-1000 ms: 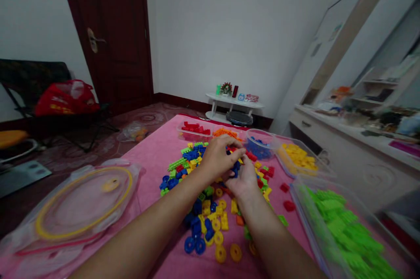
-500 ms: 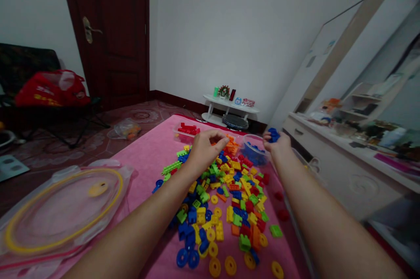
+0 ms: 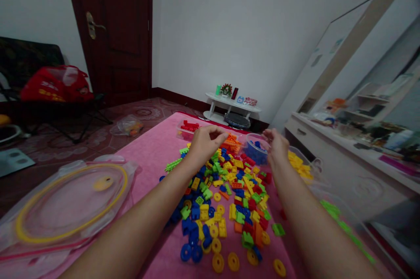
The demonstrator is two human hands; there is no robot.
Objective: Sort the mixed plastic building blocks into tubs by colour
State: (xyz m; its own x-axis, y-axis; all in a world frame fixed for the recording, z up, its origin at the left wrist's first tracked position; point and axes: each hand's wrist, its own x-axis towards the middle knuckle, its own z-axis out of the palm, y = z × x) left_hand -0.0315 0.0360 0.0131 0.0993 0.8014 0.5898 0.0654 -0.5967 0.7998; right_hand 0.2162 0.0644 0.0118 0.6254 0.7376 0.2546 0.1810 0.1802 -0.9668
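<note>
The round blue-brick tub (image 3: 256, 157) lies just left of the nearer right hand (image 3: 277, 145), fingers parted. The left hand (image 3: 206, 141) curls over the toy-brick pile (image 3: 236, 185); its grip cannot be determined.

A heap of mixed blocks (image 3: 238, 164) sits on the pink cloth (image 3: 149, 156) (some pieces look like little wheels (image 3: 218, 269)). Behind the heap stand a red-block box (image 3: 183, 134), an orange-block box (image 3: 241, 139) and a blue-block tub (image 3: 258, 156); right, a yellow-block box (image 3: 311, 177) and a green-block box (image 3: 352, 215); left, a clear bag (image 3: 74, 204).
</note>
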